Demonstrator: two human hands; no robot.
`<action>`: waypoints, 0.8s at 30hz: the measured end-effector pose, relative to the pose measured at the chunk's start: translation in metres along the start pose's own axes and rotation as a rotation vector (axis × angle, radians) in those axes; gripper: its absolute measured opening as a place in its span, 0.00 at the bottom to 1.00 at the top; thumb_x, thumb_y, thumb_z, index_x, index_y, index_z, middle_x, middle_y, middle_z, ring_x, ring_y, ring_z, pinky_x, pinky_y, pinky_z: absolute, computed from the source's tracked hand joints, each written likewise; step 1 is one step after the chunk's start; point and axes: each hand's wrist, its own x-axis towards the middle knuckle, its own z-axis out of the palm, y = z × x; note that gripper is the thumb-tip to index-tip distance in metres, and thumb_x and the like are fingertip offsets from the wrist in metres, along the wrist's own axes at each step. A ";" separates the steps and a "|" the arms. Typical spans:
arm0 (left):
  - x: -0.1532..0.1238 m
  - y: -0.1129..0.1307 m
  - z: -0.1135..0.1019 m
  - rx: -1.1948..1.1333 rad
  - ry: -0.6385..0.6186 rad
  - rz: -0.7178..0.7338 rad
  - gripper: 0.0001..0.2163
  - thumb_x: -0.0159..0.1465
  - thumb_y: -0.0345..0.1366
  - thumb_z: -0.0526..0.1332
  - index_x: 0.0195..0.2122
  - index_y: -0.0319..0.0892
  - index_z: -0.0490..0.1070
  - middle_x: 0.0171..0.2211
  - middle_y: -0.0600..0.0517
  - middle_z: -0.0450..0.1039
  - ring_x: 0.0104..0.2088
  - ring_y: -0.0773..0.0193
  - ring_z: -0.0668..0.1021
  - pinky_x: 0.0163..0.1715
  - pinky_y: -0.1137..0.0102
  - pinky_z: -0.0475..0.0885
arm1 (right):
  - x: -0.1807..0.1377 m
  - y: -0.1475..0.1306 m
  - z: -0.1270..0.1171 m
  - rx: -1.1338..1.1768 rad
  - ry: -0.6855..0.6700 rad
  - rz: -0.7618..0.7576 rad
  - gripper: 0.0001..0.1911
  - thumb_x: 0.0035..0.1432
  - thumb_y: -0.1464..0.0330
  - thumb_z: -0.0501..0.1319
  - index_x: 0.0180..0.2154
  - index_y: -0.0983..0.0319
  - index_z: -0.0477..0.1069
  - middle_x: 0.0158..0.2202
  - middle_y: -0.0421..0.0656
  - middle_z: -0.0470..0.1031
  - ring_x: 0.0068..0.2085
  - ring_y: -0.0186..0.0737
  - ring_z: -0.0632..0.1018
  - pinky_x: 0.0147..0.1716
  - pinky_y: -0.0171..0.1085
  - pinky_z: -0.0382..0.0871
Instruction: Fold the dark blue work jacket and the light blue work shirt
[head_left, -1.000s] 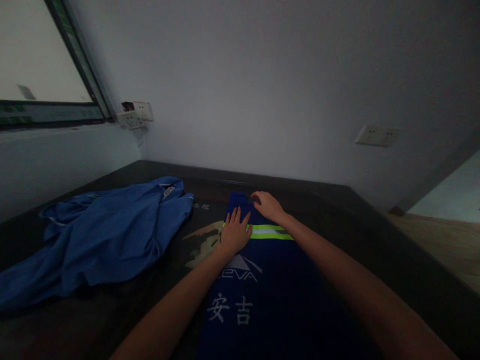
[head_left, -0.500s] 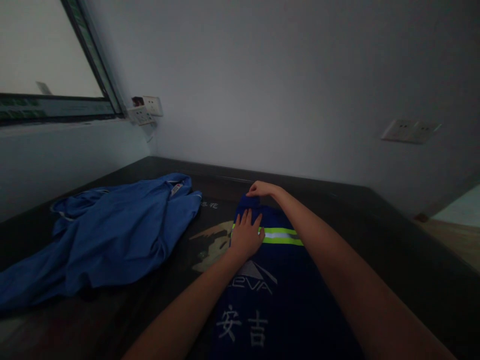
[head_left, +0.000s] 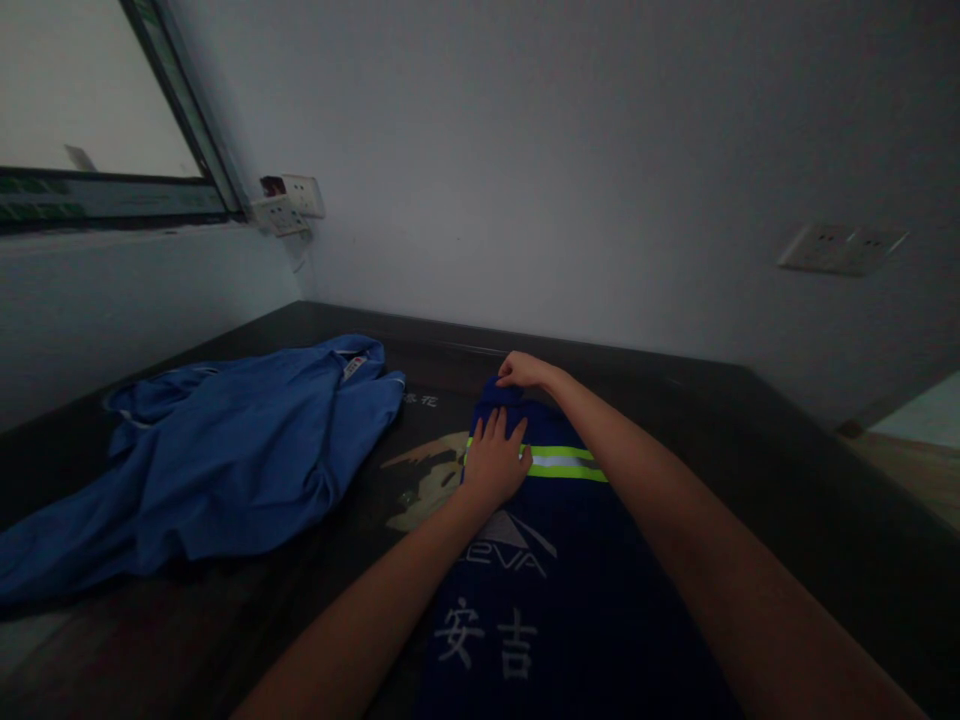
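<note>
A dark blue garment (head_left: 555, 600) with a yellow and silver reflective stripe, a white logo and white characters lies flat on the dark table (head_left: 810, 500) in front of me. My left hand (head_left: 495, 458) rests flat on it at the stripe's left end, fingers stretched out. My right hand (head_left: 519, 370) is at the garment's far top edge, fingers curled and pinching the cloth there.
A crumpled lighter blue garment (head_left: 225, 450) lies on the table's left part. A printed picture (head_left: 424, 480) shows on the table between the two garments. Wall sockets (head_left: 289, 203) sit by the window corner, another socket plate (head_left: 840, 248) on the right wall.
My right hand moved from lying on the garment near the stripe to its far top edge and closed on the cloth. My left hand stayed in place.
</note>
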 end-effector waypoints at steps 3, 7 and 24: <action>0.000 0.000 0.002 -0.004 0.012 0.005 0.22 0.66 0.43 0.50 0.61 0.46 0.60 0.62 0.44 0.58 0.63 0.52 0.60 0.61 0.55 0.54 | -0.001 0.001 0.000 0.012 0.066 0.020 0.05 0.46 0.68 0.66 0.24 0.64 0.77 0.19 0.37 0.70 0.24 0.31 0.68 0.23 0.31 0.55; -0.001 -0.001 0.004 0.002 0.032 0.007 0.22 0.66 0.43 0.51 0.61 0.47 0.60 0.62 0.44 0.58 0.62 0.52 0.60 0.61 0.55 0.54 | 0.001 0.002 0.005 0.048 0.130 0.050 0.09 0.42 0.65 0.69 0.26 0.64 0.77 0.22 0.38 0.72 0.26 0.32 0.70 0.25 0.30 0.57; -0.001 -0.002 0.004 0.007 0.021 0.014 0.22 0.66 0.43 0.50 0.61 0.46 0.60 0.62 0.43 0.58 0.63 0.53 0.60 0.60 0.55 0.55 | -0.019 0.025 -0.001 0.223 -0.046 0.013 0.07 0.45 0.67 0.66 0.27 0.64 0.77 0.22 0.37 0.73 0.28 0.34 0.74 0.29 0.30 0.66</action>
